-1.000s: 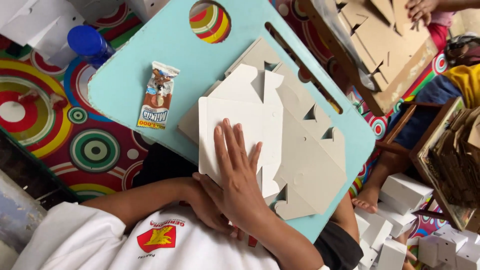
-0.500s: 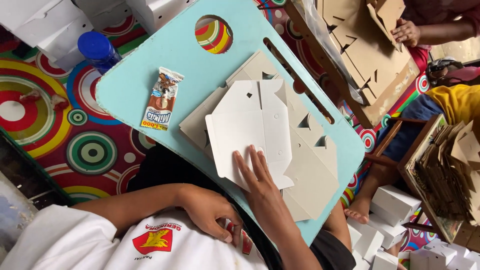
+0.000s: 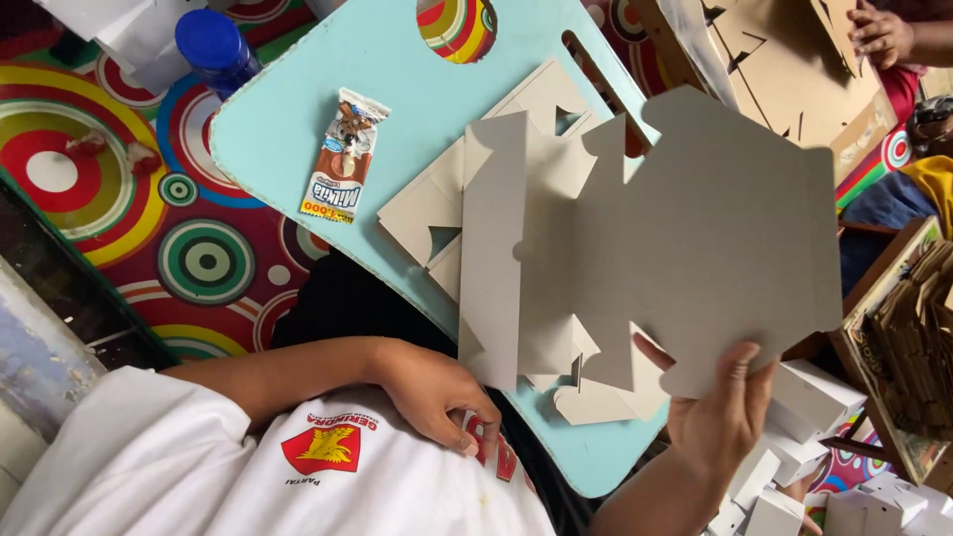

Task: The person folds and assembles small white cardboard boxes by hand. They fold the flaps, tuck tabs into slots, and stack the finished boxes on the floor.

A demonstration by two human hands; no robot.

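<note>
Flat grey die-cut cardboard sheet (image 3: 685, 248) lifted above the light-blue lap table (image 3: 288, 109), pinched at its lower edge by right hand (image 3: 720, 422). Left hand (image 3: 437, 392) curled loosely against white shirt (image 3: 328, 476). Snack packet (image 3: 342, 154) on table's left.
</note>
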